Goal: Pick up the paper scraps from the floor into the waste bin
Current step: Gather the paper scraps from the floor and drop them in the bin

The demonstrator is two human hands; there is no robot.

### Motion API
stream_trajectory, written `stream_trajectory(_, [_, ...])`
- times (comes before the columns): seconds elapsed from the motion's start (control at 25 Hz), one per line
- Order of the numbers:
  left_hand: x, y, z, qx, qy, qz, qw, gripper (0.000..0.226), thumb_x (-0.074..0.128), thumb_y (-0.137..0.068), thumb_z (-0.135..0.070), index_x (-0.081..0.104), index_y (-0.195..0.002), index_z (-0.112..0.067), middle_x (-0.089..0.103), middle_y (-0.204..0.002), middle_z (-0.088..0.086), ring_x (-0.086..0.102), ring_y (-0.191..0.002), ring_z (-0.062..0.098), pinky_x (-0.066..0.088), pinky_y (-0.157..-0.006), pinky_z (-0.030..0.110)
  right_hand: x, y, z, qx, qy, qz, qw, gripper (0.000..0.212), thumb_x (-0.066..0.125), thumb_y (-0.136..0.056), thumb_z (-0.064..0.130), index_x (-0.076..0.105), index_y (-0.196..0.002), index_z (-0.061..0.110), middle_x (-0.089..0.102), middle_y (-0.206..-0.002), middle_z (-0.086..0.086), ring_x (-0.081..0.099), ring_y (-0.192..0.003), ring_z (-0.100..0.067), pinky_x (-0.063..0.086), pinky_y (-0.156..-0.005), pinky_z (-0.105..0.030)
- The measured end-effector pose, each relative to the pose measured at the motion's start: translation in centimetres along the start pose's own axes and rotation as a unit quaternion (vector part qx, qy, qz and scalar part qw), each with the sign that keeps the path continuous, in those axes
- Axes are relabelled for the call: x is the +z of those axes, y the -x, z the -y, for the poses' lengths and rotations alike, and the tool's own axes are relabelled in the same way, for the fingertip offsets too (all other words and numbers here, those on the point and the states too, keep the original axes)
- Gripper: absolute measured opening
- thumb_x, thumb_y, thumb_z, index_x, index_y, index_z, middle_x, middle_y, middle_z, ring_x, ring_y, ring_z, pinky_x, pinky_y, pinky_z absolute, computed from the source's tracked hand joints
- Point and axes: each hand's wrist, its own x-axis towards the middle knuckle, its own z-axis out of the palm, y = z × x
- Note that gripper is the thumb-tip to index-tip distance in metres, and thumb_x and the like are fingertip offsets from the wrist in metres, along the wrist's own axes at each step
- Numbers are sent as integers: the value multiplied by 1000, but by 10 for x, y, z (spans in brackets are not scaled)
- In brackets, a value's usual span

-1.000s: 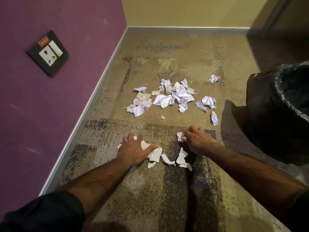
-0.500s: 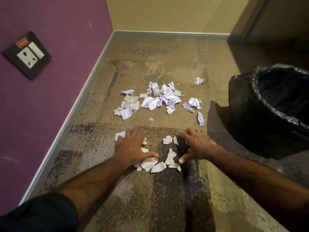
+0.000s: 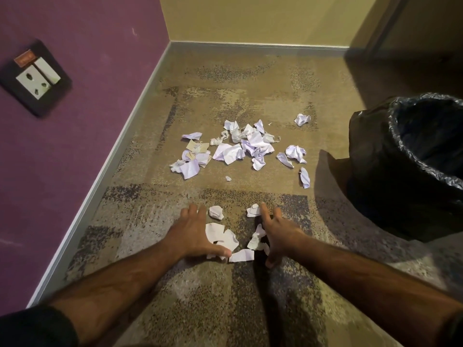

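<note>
Versus 0.5 s earlier: both hands have spread slightly wider around the near paper scraps (image 3: 226, 237); the far pile (image 3: 240, 149) is unchanged. Left hand (image 3: 194, 234) flat on the carpeted floor (image 3: 250, 78), fingers (image 3: 193, 211) splayed, thumb touching a scrap, nothing gripped. Right hand (image 3: 276, 231) with fingers apart, index tip against a crumpled scrap (image 3: 253, 211), nothing held. Black-lined waste bin (image 3: 406, 171) stands right of the hands, well apart from the near scraps.

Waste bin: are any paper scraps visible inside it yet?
No: the waste bin shows only dark liner inside, while the scraps lie on the carpet.
</note>
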Motion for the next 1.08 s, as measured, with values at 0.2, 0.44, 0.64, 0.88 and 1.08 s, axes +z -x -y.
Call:
stream_trajectory(0.2, [14, 1, -20, 36, 9, 42, 998, 172, 86, -37, -78, -25, -155, -20, -13, -167, 9, 0, -153, 40, 22, -121, 54, -6, -13, 13, -18, -30, -12, 999, 160, 99, -48, 27, -21, -154, 20, 5, -161, -18, 44, -133, -42, 50, -102, -50])
stream_trajectory(0.44, [8, -8, -36, 33, 21, 11, 999, 166, 92, -45, -67, -17, -157, -13, -5, -165, 11, 14, -150, 40, 29, -118, 51, -15, -19, 20, -39, -7, -67, 997, 105, 89, -67, 29, 25, -149, 17, 24, -147, -15, 57, -115, -31, 58, -90, -41])
stream_trajectory(0.64, [15, -9, -51, 64, 68, -40, 995, 123, 93, -56, -54, 21, -150, -18, 12, -154, 6, 35, -137, 33, 44, -104, 46, -13, -20, 24, -96, -43, -62, 993, 82, 85, -74, 25, 40, -141, 16, 36, -135, -7, 58, -108, -25, 55, -91, -36])
stream_trajectory(0.88, [17, -14, -61, 129, 124, -84, 980, 71, 83, -74, -30, 43, -131, -22, 28, -124, -1, 49, -108, 18, 44, -76, 29, -31, -18, 12, -135, -81, 65, 985, 84, 76, -83, 21, 28, -152, 17, 29, -140, -8, 52, -116, -27, 50, -96, -33])
stream_trajectory(1.08, [16, -18, -64, 160, 141, -91, 973, 49, 75, -81, -23, 51, -124, -23, 34, -121, -4, 51, -101, 15, 43, -68, 28, -40, -12, 14, -113, -26, 119, 986, 117, 90, -68, 25, 13, -156, 20, 25, -146, -5, 43, -131, -33, 45, -107, -44])
